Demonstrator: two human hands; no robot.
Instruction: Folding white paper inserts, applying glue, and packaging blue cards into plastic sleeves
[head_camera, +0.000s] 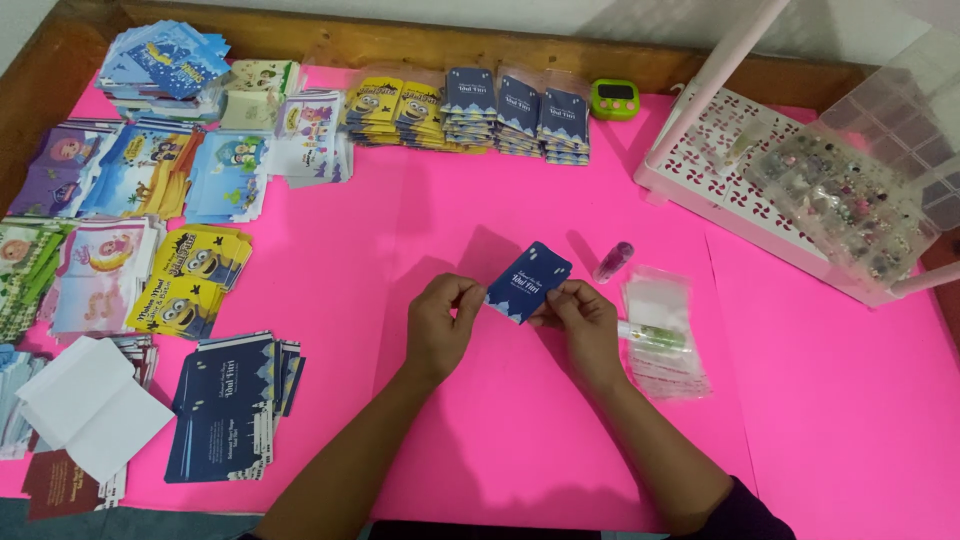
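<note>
My left hand (441, 322) and my right hand (580, 318) together hold a small dark blue envelope (530, 279) with white print, raised a little over the pink table cover (480, 420). The left fingers pinch its lower left edge, the right fingers its lower right edge. Just right of my right hand lies a clear plastic sleeve (660, 335) with a small green-and-white tube on it. A small purple bottle (612, 262) lies beyond the right hand.
Stacks of printed envelopes line the left side and back: dark blue ones (232, 405), yellow cartoon ones (190, 280), more dark blue stacks (520, 115). A green timer (614, 98) sits at the back. A white rack (730, 170) and a clear compartment box (860, 190) stand at right.
</note>
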